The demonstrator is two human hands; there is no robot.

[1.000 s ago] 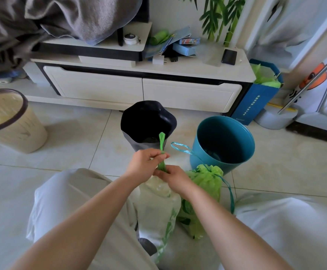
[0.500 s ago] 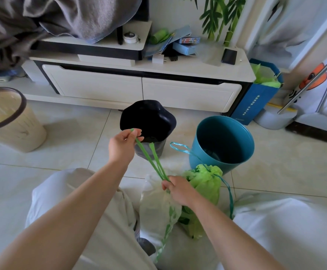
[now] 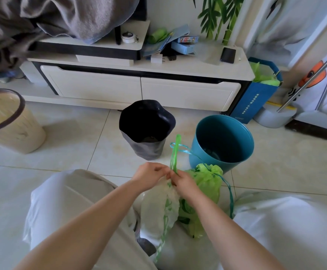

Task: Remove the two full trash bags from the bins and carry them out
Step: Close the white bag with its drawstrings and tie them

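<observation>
A full white trash bag [image 3: 158, 207] with green print stands on the floor between my knees. Its green drawstring [image 3: 175, 151] sticks up in a loop. My left hand [image 3: 149, 175] and my right hand [image 3: 184, 181] meet at the bag's neck, both pinching the drawstring. A full green trash bag [image 3: 207, 184] with a blue-green drawstring leans right beside the white one. Beyond them stand a dark bin [image 3: 147, 129] and a teal bin [image 3: 224, 141], both without bags.
A beige bin [image 3: 9, 121] stands at the left. A white TV cabinet [image 3: 139, 86] runs along the back. A blue paper bag [image 3: 260, 94], a dustpan [image 3: 273, 115] and a broom [image 3: 314, 125] are at the right. My knees frame the bags.
Half a second ago my left hand held the drawstring stretched up and left. It has come back down to the bag's neck beside my right hand, and the drawstring loop now stands upright.
</observation>
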